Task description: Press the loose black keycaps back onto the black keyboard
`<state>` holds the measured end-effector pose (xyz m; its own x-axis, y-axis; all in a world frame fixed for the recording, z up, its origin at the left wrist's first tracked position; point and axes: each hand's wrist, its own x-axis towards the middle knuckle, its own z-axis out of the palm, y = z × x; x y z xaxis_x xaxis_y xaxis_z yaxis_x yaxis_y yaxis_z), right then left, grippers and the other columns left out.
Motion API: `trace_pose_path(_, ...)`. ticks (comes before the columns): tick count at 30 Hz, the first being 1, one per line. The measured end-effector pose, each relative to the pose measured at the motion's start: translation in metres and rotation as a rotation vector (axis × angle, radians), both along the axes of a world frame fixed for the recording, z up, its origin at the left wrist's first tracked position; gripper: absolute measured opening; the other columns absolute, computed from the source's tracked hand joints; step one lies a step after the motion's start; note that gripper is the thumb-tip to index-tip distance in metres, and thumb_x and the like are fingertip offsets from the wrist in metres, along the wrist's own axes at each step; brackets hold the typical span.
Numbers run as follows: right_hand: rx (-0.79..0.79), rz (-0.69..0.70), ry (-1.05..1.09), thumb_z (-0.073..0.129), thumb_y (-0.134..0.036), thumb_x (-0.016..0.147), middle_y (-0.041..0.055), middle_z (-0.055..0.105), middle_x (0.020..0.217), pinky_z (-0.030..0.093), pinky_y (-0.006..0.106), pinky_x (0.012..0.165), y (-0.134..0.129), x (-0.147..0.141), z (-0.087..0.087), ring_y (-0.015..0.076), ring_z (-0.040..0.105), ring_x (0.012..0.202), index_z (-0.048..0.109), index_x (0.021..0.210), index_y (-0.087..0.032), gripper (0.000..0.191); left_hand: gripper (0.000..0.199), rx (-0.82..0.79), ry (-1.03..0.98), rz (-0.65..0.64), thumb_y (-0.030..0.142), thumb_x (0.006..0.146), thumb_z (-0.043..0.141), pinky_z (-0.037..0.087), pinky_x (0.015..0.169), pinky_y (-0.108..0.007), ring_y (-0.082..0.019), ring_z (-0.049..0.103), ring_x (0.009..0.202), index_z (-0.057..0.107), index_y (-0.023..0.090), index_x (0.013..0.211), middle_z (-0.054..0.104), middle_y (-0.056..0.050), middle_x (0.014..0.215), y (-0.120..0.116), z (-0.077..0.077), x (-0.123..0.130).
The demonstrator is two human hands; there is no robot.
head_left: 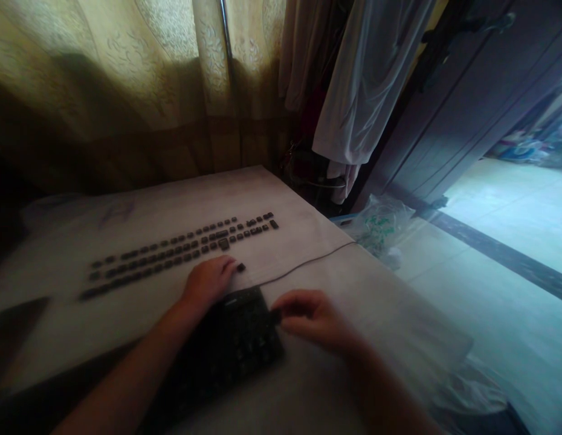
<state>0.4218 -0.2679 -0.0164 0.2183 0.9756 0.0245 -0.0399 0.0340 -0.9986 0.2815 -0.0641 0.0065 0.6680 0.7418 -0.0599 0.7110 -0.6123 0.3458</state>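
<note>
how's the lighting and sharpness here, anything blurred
Head view: dim indoors, with light through the curtain and brighter floor at right; head view: left hand, right hand and dark keyboard look blurred; head view: the keyboard's near part sinks into darkness.

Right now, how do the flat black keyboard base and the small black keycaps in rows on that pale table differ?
The flat black keyboard base is one broad slab, while the small black keycaps are many separate little blocks. The base lies nearer the camera, partly hidden by the left arm; the keycaps sit farther off, mostly lined up in long rows. Both look dark and rest on the same pale table.
</note>
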Motion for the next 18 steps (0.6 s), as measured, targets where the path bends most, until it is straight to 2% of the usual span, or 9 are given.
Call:
trace_pose_path(3, 0.005, -0.02, -0.077, 0.076, -0.024, 0.075, -0.001, 0.067, 0.072, 0.046, 0.024, 0.058, 0.0, -0.002, 0.002, 0.0116, 0.055, 0.062, 0.077, 0.091, -0.02, 0.017, 0.03, 0.03, -0.109, 0.014, 0.029, 0.095, 0.047, 0.048, 0.091, -0.035, -0.026, 0.067, 0.103, 0.07, 0.021, 0.112, 0.073, -0.008, 0.116, -0.025, 0.007, -0.019)
trace_pose_path(6, 0.029, -0.056, -0.156, 0.075, -0.022, 0.074, -0.0006, 0.067, 0.071, 0.044, 0.024, 0.056, 0.001, -0.006, 0.002, 0.0118, 0.055, 0.062, 0.076, 0.09, -0.019, 0.016, 0.028, -0.006, -0.213, -0.014, 0.036, 0.093, 0.05, 0.053, 0.083, -0.031, -0.022, 0.07, 0.09, 0.072, 0.023, 0.103, 0.075, -0.004, 0.105, -0.062, 0.007, -0.042)
trace_pose_path(10, 0.068, -0.068, -0.229, 0.073, -0.022, 0.075, 0.0005, 0.069, 0.072, 0.045, 0.023, 0.056, 0.002, -0.011, 0.001, 0.0128, 0.059, 0.063, 0.076, 0.09, -0.019, 0.016, 0.019, -0.151, -0.586, -0.085, 0.036, 0.084, 0.062, 0.058, 0.071, -0.028, -0.02, 0.072, 0.076, 0.074, 0.027, 0.097, 0.077, -0.001, 0.09, -0.105, -0.004, -0.062)
trace_pose_path(13, 0.082, -0.063, -0.288, 0.072, -0.022, 0.076, 0.0006, 0.069, 0.071, 0.045, 0.023, 0.054, 0.003, -0.014, 0.0, 0.013, 0.06, 0.062, 0.075, 0.09, -0.019, 0.015, 0.02, -0.201, -0.679, -0.041, 0.033, 0.081, 0.065, 0.059, 0.065, -0.028, -0.018, 0.071, 0.067, 0.074, 0.028, 0.099, 0.077, 0.0, 0.085, -0.119, -0.01, -0.064)
trace_pose_path(18, 0.11, -0.049, -0.357, 0.074, -0.025, 0.078, 0.0011, 0.071, 0.072, 0.048, 0.023, 0.056, 0.004, -0.019, -0.002, 0.0133, 0.062, 0.062, 0.075, 0.089, -0.02, 0.013, 0.016, -0.262, -0.709, -0.007, 0.031, 0.081, 0.067, 0.06, 0.063, -0.027, -0.015, 0.069, 0.059, 0.074, 0.028, 0.095, 0.075, 0.002, 0.076, -0.124, -0.015, -0.061)
